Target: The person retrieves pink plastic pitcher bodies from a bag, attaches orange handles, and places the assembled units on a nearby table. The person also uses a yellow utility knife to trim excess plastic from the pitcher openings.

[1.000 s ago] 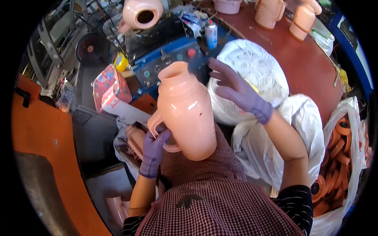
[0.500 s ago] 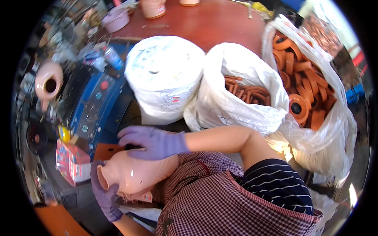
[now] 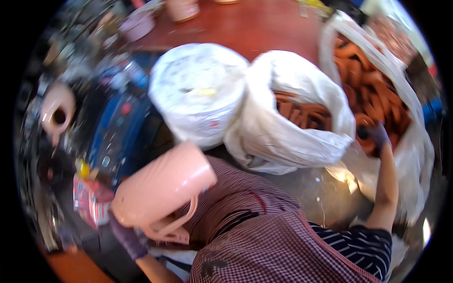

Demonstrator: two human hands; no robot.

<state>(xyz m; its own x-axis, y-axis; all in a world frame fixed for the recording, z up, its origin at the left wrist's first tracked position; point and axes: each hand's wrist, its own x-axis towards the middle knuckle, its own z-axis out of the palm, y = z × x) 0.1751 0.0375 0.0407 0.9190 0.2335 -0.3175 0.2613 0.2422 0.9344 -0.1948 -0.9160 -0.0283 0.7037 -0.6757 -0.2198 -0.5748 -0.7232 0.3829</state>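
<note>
A pink plastic jug (image 3: 160,181) with a side handle lies tilted across my lap, its wide end toward the upper right. My left hand (image 3: 126,236), in a purple glove, is closed around its narrower end at the lower left; some of the fingers are hidden behind the jug. Far to the right, my gloved right hand (image 3: 379,134) reaches into a clear plastic bag (image 3: 415,155) of orange-brown round parts. It is at a round part with a dark centre (image 3: 362,132), and its fingers are blurred, so whether they grip it cannot be made out.
A white sack (image 3: 292,146) of brown strip-like pieces stands ahead, beside a white wrapped bundle (image 3: 196,94). Behind them is a red table (image 3: 245,28). At the left are a blue machine panel (image 3: 118,132), another pink jug-like piece (image 3: 57,106) and a pink box (image 3: 89,203).
My right hand has left the jug and swung right to the bag of orange-brown parts. The jug has turned in my left hand, its wide end now raised and its handle in sight.
</note>
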